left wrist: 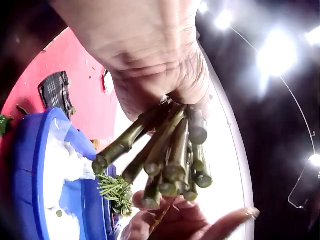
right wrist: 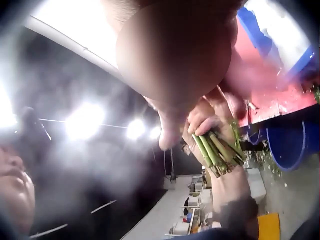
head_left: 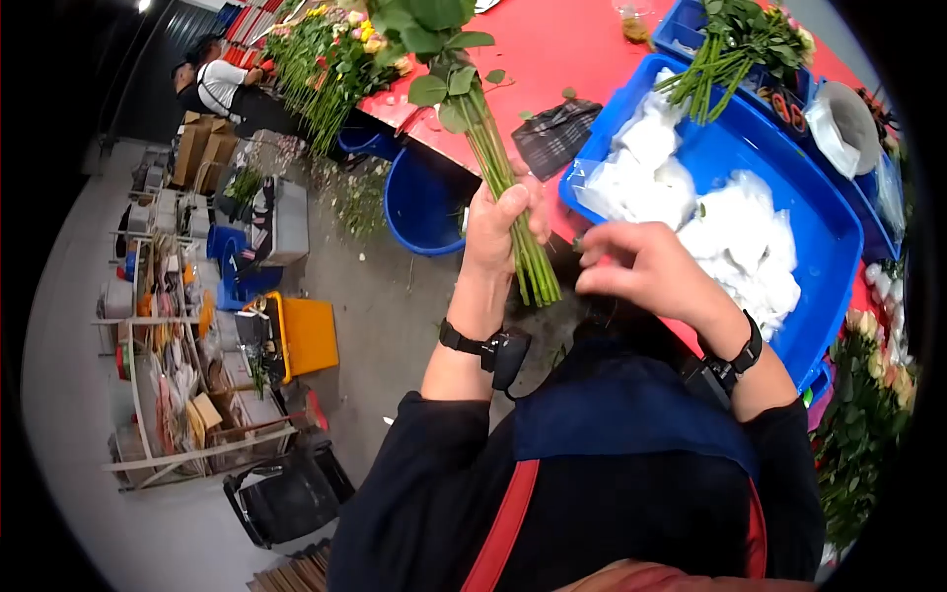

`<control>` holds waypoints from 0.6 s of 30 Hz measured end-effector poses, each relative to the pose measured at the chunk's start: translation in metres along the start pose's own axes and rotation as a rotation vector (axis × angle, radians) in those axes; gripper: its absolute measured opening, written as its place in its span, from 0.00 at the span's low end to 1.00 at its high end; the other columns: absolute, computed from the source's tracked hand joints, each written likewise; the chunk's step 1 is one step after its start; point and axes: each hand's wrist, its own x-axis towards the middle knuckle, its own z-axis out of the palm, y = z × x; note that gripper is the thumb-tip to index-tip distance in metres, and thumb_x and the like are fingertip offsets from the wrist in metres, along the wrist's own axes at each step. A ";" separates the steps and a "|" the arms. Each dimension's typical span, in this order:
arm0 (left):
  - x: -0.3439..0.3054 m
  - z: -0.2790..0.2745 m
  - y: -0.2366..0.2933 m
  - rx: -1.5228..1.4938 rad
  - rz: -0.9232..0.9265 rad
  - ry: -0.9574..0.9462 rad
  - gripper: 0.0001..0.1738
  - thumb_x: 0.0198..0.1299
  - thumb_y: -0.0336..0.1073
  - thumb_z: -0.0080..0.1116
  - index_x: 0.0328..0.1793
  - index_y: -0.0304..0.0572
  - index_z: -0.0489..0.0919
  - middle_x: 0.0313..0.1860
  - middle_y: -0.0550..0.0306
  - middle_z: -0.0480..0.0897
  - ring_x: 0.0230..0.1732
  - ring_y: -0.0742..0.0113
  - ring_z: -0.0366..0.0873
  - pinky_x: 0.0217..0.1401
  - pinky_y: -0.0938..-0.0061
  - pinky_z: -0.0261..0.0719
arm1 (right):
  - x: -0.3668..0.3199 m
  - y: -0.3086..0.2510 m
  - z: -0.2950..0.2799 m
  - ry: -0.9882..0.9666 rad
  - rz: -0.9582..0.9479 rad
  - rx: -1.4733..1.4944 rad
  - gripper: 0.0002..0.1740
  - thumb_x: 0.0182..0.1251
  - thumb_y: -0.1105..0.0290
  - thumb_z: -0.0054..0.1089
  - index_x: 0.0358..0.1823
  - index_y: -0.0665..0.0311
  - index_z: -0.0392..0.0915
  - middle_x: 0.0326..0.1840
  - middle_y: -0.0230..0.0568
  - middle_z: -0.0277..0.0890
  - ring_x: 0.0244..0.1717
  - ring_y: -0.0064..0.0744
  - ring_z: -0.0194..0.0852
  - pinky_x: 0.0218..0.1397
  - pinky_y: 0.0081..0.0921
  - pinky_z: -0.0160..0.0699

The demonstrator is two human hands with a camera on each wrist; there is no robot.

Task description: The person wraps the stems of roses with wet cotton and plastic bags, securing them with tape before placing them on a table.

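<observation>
Upper centre: my left hand [head_left: 501, 225] grips leafy stems [head_left: 490, 148] — gathered, seemingly untied. Right of centre: my right hand [head_left: 653, 271] — open, fingers loosely bent.

Your stems [left wrist: 176, 157] look smooth & glossy. Blue tray [head_left: 774, 158]: smooth, shiny plastic; white wads [head_left: 745, 232] in it: soft & crumpled, exact mat'l unclear. Red tabletop [head_left: 557, 49]: smooth w/ slight sheen. Your 2 wrist straps [head_left: 460, 339]: matt blk. Orange bin [head_left: 310, 337]: smooth plastic. Brown boxes [head_left: 190, 148]: matt cardboard.
</observation>
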 end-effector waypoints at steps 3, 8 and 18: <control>-0.009 -0.010 0.000 -0.002 0.011 0.010 0.20 0.58 0.32 0.63 0.53 0.39 0.68 0.30 0.57 0.75 0.25 0.66 0.78 0.28 0.71 0.83 | 0.020 0.004 0.017 0.122 -0.140 -0.162 0.22 0.52 0.57 0.74 0.40 0.67 0.80 0.26 0.35 0.79 0.24 0.28 0.75 0.30 0.25 0.73; -0.025 -0.035 0.001 0.053 0.053 0.026 0.20 0.57 0.31 0.63 0.53 0.38 0.68 0.31 0.57 0.76 0.38 0.63 0.78 0.45 0.68 0.78 | 0.049 0.024 0.056 0.239 -0.405 -0.274 0.13 0.60 0.60 0.65 0.32 0.64 0.81 0.22 0.41 0.76 0.23 0.39 0.76 0.28 0.32 0.73; -0.051 -0.056 0.010 0.346 0.052 0.265 0.18 0.57 0.26 0.61 0.52 0.37 0.69 0.36 0.58 0.78 0.44 0.66 0.77 0.50 0.71 0.75 | 0.053 0.018 0.074 0.045 -0.214 -0.223 0.15 0.54 0.64 0.72 0.31 0.64 0.75 0.23 0.39 0.71 0.22 0.34 0.71 0.27 0.29 0.69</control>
